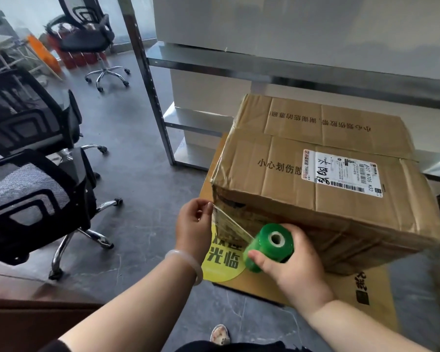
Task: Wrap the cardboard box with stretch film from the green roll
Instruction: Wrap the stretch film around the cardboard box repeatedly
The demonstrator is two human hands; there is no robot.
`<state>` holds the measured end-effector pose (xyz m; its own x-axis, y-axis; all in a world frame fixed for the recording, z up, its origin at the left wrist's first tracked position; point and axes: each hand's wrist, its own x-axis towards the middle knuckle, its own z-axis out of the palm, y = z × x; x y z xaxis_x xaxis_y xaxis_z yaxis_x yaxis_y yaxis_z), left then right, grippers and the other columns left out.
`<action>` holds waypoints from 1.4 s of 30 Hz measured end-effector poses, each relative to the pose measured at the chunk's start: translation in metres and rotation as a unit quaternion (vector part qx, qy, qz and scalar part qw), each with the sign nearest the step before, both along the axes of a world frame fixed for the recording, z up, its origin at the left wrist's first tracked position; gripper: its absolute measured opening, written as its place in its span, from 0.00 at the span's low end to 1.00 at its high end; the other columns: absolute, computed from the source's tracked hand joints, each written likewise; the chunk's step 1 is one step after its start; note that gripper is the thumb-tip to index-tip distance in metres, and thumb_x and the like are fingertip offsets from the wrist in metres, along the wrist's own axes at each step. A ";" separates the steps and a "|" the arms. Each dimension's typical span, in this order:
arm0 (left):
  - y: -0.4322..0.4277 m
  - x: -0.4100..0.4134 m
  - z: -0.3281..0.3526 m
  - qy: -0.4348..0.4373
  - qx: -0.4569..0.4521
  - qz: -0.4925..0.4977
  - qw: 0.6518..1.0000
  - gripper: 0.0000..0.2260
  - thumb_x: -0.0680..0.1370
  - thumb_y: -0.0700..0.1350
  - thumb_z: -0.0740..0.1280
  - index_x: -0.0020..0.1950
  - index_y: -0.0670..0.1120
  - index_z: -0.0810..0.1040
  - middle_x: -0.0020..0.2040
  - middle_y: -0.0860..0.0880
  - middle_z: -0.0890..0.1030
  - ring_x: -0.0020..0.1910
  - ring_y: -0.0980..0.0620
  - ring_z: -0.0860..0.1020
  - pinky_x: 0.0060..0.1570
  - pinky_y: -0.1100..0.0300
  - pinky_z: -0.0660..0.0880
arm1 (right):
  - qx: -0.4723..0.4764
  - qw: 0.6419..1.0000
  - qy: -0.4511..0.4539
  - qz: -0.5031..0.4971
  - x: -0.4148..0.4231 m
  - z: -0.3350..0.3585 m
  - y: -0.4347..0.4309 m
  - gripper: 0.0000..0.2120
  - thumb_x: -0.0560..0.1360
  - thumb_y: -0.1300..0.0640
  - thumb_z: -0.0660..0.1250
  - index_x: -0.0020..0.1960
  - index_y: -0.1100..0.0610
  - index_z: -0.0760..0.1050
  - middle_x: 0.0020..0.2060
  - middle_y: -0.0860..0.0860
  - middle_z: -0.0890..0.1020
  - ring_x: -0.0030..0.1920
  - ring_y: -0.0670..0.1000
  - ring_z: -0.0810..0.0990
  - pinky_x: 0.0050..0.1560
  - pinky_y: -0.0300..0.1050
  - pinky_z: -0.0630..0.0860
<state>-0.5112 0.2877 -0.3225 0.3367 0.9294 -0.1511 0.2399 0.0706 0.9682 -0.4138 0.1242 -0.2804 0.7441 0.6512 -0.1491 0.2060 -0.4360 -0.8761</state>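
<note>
A large brown cardboard box (323,174) with a white shipping label sits on a flat sheet of cardboard on the floor. My right hand (295,260) grips the green roll (267,246) of stretch film, held upright close to the box's near face. A strip of clear film (230,223) runs from the roll up to the box's near left corner. My left hand (192,221) pinches the free end of that film at the corner edge. A pale bangle sits on my left wrist.
The flat cardboard sheet (361,288) under the box carries a yellow round print (221,260). Black office chairs (33,199) stand close on the left. A metal shelf frame (150,80) and white panels rise behind the box. Dark floor (142,189) lies between chairs and box.
</note>
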 end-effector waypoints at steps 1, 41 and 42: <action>0.000 0.001 -0.001 0.004 0.004 0.005 1.000 0.08 0.79 0.46 0.67 0.41 0.55 0.79 0.41 0.44 0.81 0.39 0.45 0.77 0.41 0.47 0.77 | 0.002 1.000 -0.005 -0.003 0.000 -0.001 0.000 0.28 0.54 0.45 0.81 0.47 0.41 0.68 0.48 0.48 0.79 0.49 0.48 0.79 0.53 0.43 0.74; -0.071 0.015 0.031 -0.006 -0.097 -0.082 0.992 0.33 0.80 0.44 0.63 0.81 0.56 0.51 0.81 0.58 0.52 0.80 0.57 0.50 0.79 0.49 0.50 | 0.004 0.999 -0.039 -0.016 -0.004 -0.003 0.000 0.30 0.60 0.46 0.79 0.54 0.46 0.66 0.50 0.47 0.77 0.52 0.49 0.76 0.51 0.40 0.71; -0.071 0.012 0.031 -0.011 -0.101 -0.069 0.992 0.34 0.78 0.46 0.65 0.81 0.57 0.53 0.81 0.57 0.54 0.80 0.56 0.52 0.79 0.48 0.54 | 0.004 0.999 -0.039 -0.016 -0.004 -0.003 0.000 0.30 0.59 0.45 0.79 0.54 0.46 0.66 0.49 0.47 0.76 0.52 0.49 0.76 0.51 0.40 0.70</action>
